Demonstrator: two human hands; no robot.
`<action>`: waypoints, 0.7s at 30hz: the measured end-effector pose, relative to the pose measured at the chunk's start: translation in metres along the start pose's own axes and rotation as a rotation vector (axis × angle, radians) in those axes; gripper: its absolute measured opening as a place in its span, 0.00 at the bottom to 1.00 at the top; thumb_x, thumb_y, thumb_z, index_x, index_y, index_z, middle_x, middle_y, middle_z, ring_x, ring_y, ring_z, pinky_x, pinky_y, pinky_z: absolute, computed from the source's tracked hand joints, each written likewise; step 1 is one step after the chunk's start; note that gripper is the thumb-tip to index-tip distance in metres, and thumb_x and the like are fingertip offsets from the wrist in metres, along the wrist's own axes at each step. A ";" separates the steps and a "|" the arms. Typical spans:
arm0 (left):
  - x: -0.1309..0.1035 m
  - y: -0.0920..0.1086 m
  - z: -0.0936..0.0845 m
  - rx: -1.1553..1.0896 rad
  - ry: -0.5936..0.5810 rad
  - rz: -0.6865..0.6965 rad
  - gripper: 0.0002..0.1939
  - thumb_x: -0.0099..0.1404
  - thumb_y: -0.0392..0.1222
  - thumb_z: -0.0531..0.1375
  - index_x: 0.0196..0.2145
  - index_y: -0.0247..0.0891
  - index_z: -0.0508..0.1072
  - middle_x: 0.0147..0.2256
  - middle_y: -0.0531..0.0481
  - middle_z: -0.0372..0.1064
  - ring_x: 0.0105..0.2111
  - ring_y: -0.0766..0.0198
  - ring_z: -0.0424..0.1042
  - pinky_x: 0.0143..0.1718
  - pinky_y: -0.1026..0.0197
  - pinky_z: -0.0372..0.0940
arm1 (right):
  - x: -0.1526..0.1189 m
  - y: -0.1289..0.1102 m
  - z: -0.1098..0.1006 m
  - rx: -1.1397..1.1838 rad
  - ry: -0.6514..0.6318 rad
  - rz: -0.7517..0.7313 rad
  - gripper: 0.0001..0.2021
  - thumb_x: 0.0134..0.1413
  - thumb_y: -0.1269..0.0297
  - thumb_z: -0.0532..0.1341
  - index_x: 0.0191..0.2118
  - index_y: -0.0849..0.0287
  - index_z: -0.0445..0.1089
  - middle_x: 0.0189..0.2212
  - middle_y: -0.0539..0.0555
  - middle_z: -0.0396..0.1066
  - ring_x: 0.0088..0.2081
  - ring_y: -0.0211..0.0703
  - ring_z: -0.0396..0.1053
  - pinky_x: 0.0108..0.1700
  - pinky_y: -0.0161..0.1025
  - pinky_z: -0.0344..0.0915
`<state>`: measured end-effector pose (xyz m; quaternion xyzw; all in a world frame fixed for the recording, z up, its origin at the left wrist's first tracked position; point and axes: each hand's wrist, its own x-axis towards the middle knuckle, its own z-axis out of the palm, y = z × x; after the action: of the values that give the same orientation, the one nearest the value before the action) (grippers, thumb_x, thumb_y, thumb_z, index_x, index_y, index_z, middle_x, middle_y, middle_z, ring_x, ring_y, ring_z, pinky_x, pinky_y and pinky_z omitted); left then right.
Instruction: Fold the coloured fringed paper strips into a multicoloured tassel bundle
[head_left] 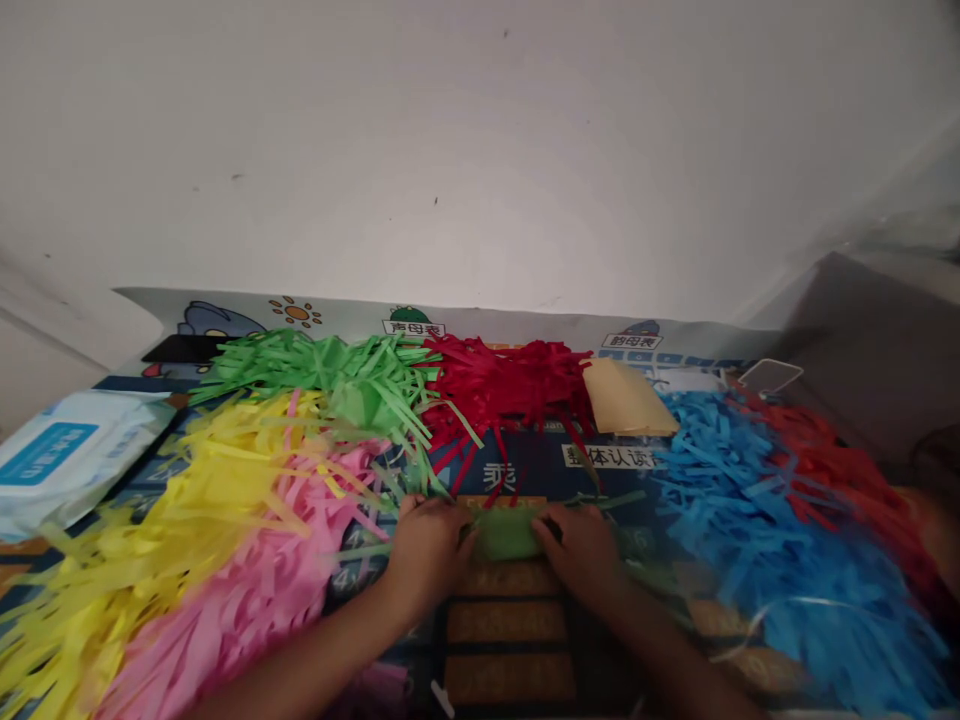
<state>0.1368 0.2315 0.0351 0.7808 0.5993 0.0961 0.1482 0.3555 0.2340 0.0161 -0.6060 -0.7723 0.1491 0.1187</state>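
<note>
A green fringed paper piece (507,533) stretches between my two hands low in the middle of the view, its strips spreading out past both sides and blurred. My left hand (431,545) is closed on its left end, fingers curled. At its right end my right hand (579,548) grips it between thumb and bent fingers. Both hands hover over or rest on a dark blue printed sheet (499,475); which of the two I cannot tell. Just beyond them lie a green fringe pile (322,375) and a red fringe bundle (514,380).
Yellow fringe (217,480) and pink fringe (255,560) lie at the left, near a wipes pack (75,455). Blue fringe (780,540) and more red fringe (847,470) cover the right. A tan paper piece (628,397) sits behind. A pale wall (480,150) rises at the back.
</note>
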 end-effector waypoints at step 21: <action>0.010 0.001 0.001 0.243 0.076 0.367 0.05 0.63 0.35 0.61 0.37 0.41 0.75 0.40 0.47 0.73 0.43 0.54 0.66 0.48 0.49 0.54 | -0.005 0.009 -0.016 -0.138 0.274 0.028 0.09 0.55 0.65 0.59 0.41 0.58 0.71 0.38 0.59 0.76 0.40 0.54 0.70 0.44 0.48 0.55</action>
<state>0.1403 0.2405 0.0337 0.8846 0.4597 0.0776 0.0104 0.3708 0.2322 0.0271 -0.6383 -0.7486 0.0131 0.1788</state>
